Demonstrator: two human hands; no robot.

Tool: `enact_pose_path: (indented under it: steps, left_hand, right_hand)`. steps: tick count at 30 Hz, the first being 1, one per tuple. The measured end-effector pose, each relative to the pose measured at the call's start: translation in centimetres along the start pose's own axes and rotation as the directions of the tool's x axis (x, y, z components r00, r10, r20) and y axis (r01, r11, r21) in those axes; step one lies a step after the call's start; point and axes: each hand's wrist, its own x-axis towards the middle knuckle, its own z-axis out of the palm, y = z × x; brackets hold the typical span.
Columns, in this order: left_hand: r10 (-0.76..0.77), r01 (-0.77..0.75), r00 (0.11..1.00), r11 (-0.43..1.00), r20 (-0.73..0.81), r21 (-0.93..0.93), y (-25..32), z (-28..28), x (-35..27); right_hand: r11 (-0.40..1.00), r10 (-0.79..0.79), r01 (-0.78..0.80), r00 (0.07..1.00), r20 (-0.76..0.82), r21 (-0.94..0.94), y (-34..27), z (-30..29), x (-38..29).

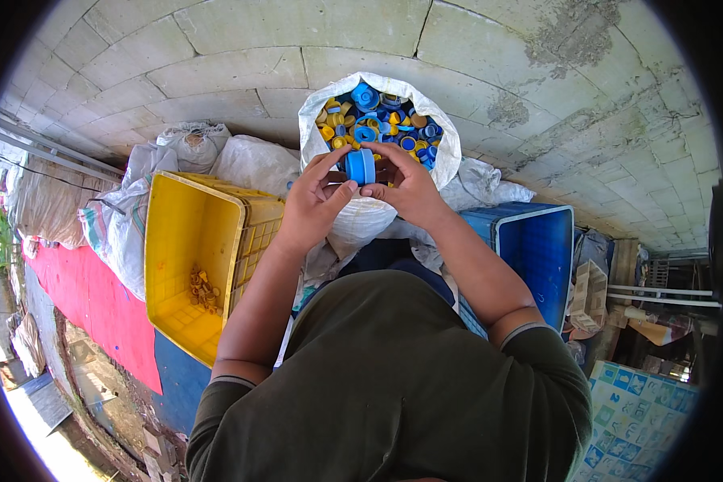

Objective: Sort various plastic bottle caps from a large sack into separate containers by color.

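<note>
Between my two hands is a round light-blue plastic cap, held up on its edge at the near rim of a white woven sack. My left hand grips its left side with thumb and fingertips. On the other side, my right hand has its thumb and fingers against the cap. The sack stands open, filled with blue, yellow and brown plastic caps. A yellow plastic crate lies to the left with a small heap of yellow caps inside. To the right is a blue plastic crate.
A concrete block wall rises behind the sack. More stuffed white sacks lean along it. A red sheet covers ground at the left, and a patterned sheet lies at the lower right.
</note>
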Motion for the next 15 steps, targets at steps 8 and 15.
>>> enact_pose_path:
  steps: [8,15]
  left_hand:
    - [-0.012,0.01,0.999,0.999,0.049,0.04,0.3,0.0,-0.2]
    - [-0.028,0.02,0.999,0.969,0.032,0.248,0.0,-0.2,0.4]
  right_hand:
    - [0.938,0.094,-0.095,0.995,0.019,0.333,1.7,-0.7,0.0]
    - [0.956,0.127,-0.118,0.992,-0.017,0.268,1.7,-0.5,0.4]
